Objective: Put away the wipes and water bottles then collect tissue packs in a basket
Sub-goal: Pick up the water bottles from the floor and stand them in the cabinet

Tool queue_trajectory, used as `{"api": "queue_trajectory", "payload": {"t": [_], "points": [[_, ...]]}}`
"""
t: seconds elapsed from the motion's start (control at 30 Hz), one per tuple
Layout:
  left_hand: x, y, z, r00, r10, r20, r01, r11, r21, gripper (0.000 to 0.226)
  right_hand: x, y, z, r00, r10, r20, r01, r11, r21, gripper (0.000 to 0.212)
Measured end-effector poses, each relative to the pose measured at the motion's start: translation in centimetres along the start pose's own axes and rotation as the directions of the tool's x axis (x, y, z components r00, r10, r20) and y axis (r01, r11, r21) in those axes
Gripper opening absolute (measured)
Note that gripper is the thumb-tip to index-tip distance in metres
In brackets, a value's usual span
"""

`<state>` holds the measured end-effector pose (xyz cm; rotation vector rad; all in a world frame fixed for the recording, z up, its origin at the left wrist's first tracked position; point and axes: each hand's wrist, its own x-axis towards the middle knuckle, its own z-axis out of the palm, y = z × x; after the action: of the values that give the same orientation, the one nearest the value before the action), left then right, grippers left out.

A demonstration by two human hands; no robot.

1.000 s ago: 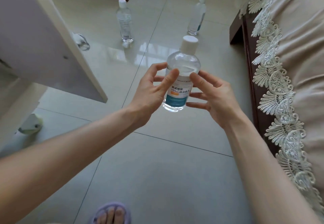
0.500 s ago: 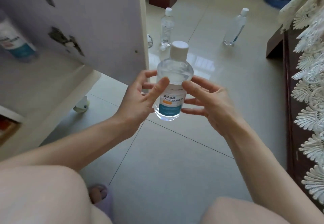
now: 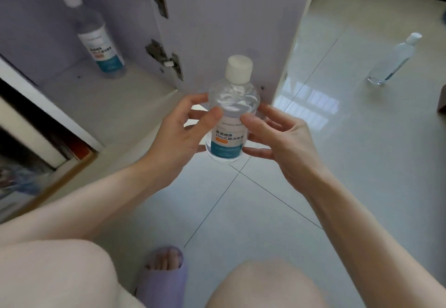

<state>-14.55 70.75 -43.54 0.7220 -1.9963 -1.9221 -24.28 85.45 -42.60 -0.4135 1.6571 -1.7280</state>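
A clear bottle (image 3: 231,112) with a white cap and a blue-and-white label is upright in the air at the centre of the view. My left hand (image 3: 178,134) grips its left side with thumb and fingers curled round it. My right hand (image 3: 277,139) holds its right side the same way. A second bottle (image 3: 96,40) of the same kind stands inside the open cabinet at the upper left. A third clear bottle (image 3: 395,59) stands on the floor tiles at the right.
The open white cabinet door (image 3: 229,18) with metal hinges stands just behind the held bottle. The cabinet shelf (image 3: 115,105) lies left of it, with a lower compartment holding books below. My knees and a purple slipper (image 3: 161,278) fill the bottom of the view.
The view has swung left and lower toward the cabinet. The held bottle now sits in front of the open door, and the bottle on the shelf shows more fully. One floor bottle has left view.
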Motion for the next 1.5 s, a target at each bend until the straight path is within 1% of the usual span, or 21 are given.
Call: {"api": "queue_trajectory", "payload": {"t": [0.03,0.07,0.17,0.2,0.23,0.33,0.37,0.43,0.6,0.77,0.87,0.93,1.0,1.07,1.13,1.23,1.33,1.37,1.43,1.47,1.5], "points": [[0.0,-0.2,-0.5,1.0,-0.003,-0.011,0.003,1.0,-0.001,0.032,0.3,0.1,0.5,1.0,0.0,0.009,0.0,1.0,-0.006,0.031],[0.1,-0.4,-1.0,1.0,-0.009,-0.023,0.009,1.0,-0.005,0.032,0.6,0.4,1.1,1.0,0.002,0.017,-0.001,1.0,-0.02,0.031],[-0.1,-0.9,-1.6,0.998,-0.031,-0.048,0.03,0.999,-0.02,0.034,1.0,1.0,1.9,1.0,-0.007,0.015,0.008,0.997,-0.082,0.043],[-0.1,-1.4,-3.1,0.996,-0.027,-0.087,0.026,1.0,-0.014,0.036,2.0,1.7,3.5,0.999,-0.013,0.045,0.017,0.996,-0.089,0.046],[-0.1,-1.5,-3.4,0.995,-0.023,-0.096,0.021,1.0,-0.016,0.038,2.2,1.8,3.8,0.999,-0.021,0.047,0.025,0.994,-0.106,0.047],[0.0,-2.0,-4.9,0.991,-0.024,-0.131,0.019,0.999,-0.035,0.044,3.4,2.2,5.5,0.993,-0.054,0.1,0.067,0.989,-0.131,0.037],[-0.1,-2.1,-5.6,0.989,-0.025,-0.148,0.019,0.999,-0.043,0.045,3.9,2.3,6.2,0.991,-0.052,0.125,0.068,0.989,-0.129,0.032],[0.2,-2.2,-6.9,0.986,-0.024,-0.164,0.016,0.999,-0.052,0.046,5.0,2.0,7.4,0.987,-0.042,0.155,0.062,0.99,-0.124,0.03],[2.2,-2.3,-9.4,0.974,-0.032,-0.224,0.011,0.996,-0.092,0.039,8.3,1.6,9.8,0.98,-0.028,0.198,0.047,0.994,-0.095,0.043],[4.8,-2.6,-11.2,0.949,-0.054,-0.311,0.017,0.992,-0.121,0.053,11.6,1.2,12.1,0.982,0.002,0.191,0.017,0.995,-0.096,0.049],[6.2,-2.6,-12.2,0.938,-0.037,-0.346,-0.023,0.986,-0.168,0.052,13.6,1.1,13.5,0.978,0.003,0.209,0.012,0.997,-0.071,0.05],[6.4,-2.6,-12.0,0.935,-0.032,-0.353,-0.037,0.981,-0.189,0.057,14.0,1.2,13.8,0.976,-0.01,0.219,0.024,0.998,-0.062,0.051],[7.9,-2.9,-13.4,0.915,-0.047,-0.4,-0.041,0.977,-0.21,0.054,16.4,1.1,15.5,0.968,-0.01,0.249,0.027,0.997,-0.068,0.047],[8.4,-2.9,-13.5,0.904,-0.05,-0.424,-0.06,0.968,-0.244,0.05,17.2,1.2,16.0,0.964,-0.044,0.264,0.062,0.996,-0.061,0.032],[9.4,-3.1,-13.8,0.885,-0.048,-0.462,-0.096,0.954,-0.283,0.052,18.5,1.4,17.0,0.959,-0.059,0.278,0.081,0.994,-0.07,0.019],[10.9,-3.3,-14.2,0.839,-0.043,-0.542,-0.171,0.925,-0.339,0.045,19.9,1.7,18.7,0.959,-0.073,0.273,0.093,0.994,-0.06,0.016],[12.1,-3.4,-14.0,0.758,-0.078,-0.647,-0.213,0.908,-0.36,0.038,20.8,1.9,19.9,0.969,-0.055,0.24,0.053,0.999,0.014,0.015],[12.4,-3.4,-13.8,0.723,-0.115,-0.682,-0.22,0.896,-0.385,0.036,21.0,2.1,20.1,0.974,-0.027,0.223,0.02,0.999,0.037,0.021],[12.9,-3.4,-13.5,0.662,-0.201,-0.722,-0.211,0.874,-0.437,0.033,21.2,2.2,20.3,0.978,0.025,0.206,-0.035,0.998,0.046,0.05],[13.0,-3.4,-13.4,0.649,-0.229,-0.725,-0.206,0.865,-0.458,0.03,21.4,2.3,20.4,0.978,0.034,0.206,-0.044,0.998,0.047,0.055],[13.2,-3.4,-13.3,0.645,-0.246,-0.724,-0.208,0.855,-0.476,0.025,21.5,2.3,20.5,0.978,0.038,0.203,-0.05,0.997,0.053,0.055]]}}
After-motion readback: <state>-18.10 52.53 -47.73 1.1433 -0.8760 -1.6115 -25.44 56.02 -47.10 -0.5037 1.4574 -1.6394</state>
